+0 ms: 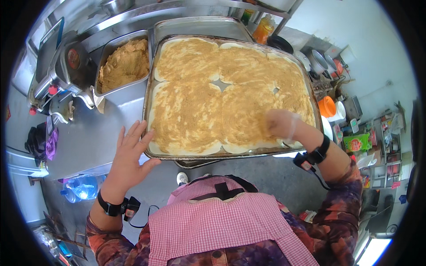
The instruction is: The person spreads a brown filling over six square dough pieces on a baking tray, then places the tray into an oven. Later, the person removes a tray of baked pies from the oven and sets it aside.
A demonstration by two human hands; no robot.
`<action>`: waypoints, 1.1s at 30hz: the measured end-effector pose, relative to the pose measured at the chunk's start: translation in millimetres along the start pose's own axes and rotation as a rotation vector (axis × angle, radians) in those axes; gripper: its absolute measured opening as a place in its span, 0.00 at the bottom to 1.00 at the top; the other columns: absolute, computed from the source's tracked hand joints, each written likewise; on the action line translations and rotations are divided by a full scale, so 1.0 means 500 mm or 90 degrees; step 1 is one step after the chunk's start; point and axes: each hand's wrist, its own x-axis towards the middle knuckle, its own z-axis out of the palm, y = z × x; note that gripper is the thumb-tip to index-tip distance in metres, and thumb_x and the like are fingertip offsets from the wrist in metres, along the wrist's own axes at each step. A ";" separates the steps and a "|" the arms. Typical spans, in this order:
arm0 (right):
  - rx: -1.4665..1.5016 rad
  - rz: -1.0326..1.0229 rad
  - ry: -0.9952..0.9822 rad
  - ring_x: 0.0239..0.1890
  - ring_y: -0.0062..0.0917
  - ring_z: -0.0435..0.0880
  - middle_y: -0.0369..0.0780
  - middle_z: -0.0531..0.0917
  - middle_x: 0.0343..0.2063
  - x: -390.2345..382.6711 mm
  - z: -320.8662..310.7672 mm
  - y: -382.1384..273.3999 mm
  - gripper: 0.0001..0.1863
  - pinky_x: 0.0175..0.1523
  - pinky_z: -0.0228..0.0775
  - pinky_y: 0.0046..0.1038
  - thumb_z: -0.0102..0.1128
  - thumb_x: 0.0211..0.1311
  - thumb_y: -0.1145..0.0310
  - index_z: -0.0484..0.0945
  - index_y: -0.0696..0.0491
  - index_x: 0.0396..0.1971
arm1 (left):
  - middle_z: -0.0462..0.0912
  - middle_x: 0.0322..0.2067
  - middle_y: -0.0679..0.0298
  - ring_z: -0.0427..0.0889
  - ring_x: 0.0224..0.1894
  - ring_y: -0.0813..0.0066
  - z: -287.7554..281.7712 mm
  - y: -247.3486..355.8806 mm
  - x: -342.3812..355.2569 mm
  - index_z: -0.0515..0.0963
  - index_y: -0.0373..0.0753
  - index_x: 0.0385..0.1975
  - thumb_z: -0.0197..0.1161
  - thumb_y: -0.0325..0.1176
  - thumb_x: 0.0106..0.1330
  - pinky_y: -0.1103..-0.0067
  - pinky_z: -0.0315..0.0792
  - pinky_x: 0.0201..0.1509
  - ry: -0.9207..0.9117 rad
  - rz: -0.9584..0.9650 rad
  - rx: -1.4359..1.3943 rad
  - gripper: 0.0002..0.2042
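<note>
— The right hand (280, 125) is over the paste (186, 113), at the right half of the tray (195, 157). Is it closed?
— It is blurred, so I cannot tell. The left hand (133, 148) has its fingers apart, at the tray's near left corner.
— How would the dough sheets (228, 145) handle?
— They lie flat in the tray, under the paste. I suppose they are soft, easily torn, and slippery above. The loaded tray should be heavy but stiff; better take it by two opposite rims.
— And how many?
— Seemingly six sheets, with merging edges; one paste container (120, 91), beyond, on the tabletop (84, 144).
</note>
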 end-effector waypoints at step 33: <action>-0.104 0.267 0.143 0.34 0.41 0.81 0.46 0.82 0.28 -0.218 0.067 0.147 0.06 0.42 0.74 0.38 0.57 0.55 0.67 0.79 0.54 0.26 | 0.72 0.59 0.52 0.61 0.68 0.48 -0.010 -0.003 0.021 0.66 0.35 0.63 0.71 0.59 0.45 0.53 0.44 0.72 0.014 -0.001 0.044 0.47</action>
